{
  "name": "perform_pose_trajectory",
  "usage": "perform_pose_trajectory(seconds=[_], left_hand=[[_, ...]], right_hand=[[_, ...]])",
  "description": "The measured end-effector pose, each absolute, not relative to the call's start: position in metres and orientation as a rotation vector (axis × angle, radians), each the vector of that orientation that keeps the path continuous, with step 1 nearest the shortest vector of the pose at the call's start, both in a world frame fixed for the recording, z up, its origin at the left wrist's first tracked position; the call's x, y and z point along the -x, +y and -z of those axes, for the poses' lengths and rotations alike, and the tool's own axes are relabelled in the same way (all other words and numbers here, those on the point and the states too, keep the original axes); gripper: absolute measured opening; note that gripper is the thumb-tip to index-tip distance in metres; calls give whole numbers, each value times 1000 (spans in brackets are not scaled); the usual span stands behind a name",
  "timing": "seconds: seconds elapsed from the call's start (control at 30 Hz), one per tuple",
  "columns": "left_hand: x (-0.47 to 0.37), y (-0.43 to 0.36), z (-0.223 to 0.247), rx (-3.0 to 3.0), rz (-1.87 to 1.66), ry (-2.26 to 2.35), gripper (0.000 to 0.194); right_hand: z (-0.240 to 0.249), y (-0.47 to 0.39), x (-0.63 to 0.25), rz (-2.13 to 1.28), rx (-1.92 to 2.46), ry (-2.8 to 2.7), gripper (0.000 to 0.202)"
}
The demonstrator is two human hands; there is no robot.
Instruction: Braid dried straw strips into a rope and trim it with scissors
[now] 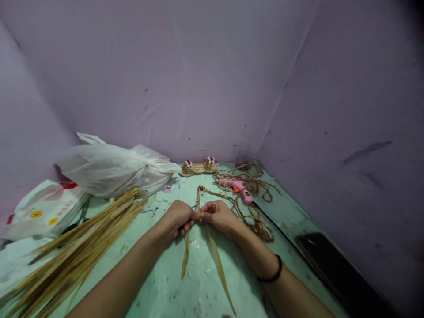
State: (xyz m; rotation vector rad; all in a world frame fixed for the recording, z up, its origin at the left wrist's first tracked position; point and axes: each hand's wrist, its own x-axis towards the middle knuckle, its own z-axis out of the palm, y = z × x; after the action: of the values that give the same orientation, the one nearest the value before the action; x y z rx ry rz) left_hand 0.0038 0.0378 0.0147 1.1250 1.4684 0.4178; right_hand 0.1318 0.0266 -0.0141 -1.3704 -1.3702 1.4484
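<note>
My left hand (pixel 181 217) and my right hand (pixel 216 214) meet at the middle of the table, fingertips pinched together on a braid of dried leaf strips (pixel 198 198). The finished part of the braid rises from my fingers, bends at the top and runs off to the right as a long thin cord (pixel 215 193). Below my hands hang two loose strips, a short one (pixel 186 260) under the left hand and a longer one (pixel 219 260) under the right. My fingers hide the point where the strips cross.
A bundle of dried leaf strips (pixel 82 247) lies at the left, near a white plastic bag (pixel 115 170) and a white package (pixel 46 210). Woven slippers (pixel 198 168) stand at the wall. A pink glue gun (pixel 245 194), its black cable (pixel 281 232) and a dark phone-like slab (pixel 334 265) lie right.
</note>
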Motion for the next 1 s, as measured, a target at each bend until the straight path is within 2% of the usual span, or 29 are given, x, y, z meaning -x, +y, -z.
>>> perform_pose_trajectory(seconds=[0.17, 0.3, 0.43, 0.57, 0.7, 0.83, 0.93, 1.0], left_hand=[[-11, 36, -9, -1234, -643, 1540, 20], [-12, 35, -2, -1240, -685, 1491, 17], [-12, 34, -6, -1130, -655, 1505, 18], [-7, 34, -10, -978, -522, 1428, 20], [1, 37, -9, -1038, -543, 1310, 14], [6, 40, -8, -1098, -503, 1301, 13], [8, 42, -9, -1128, -482, 1270, 16], [8, 43, -9, -1150, -468, 1248, 16]], right_hand=[[8, 19, -132, -729, 1570, -1909, 17], [-9, 10, -130, -565, 1809, -1909, 17], [-19, 2, -125, -591, 1951, -1842, 17], [-12, -7, -113, -558, 1867, -1872, 18], [-5, -13, -109, -561, 1792, -1851, 20], [-13, -2, -127, -719, 1790, -1864, 17], [-17, 11, -142, -776, 1768, -1625, 19], [-15, 16, -142, -1021, 1688, -1422, 15]])
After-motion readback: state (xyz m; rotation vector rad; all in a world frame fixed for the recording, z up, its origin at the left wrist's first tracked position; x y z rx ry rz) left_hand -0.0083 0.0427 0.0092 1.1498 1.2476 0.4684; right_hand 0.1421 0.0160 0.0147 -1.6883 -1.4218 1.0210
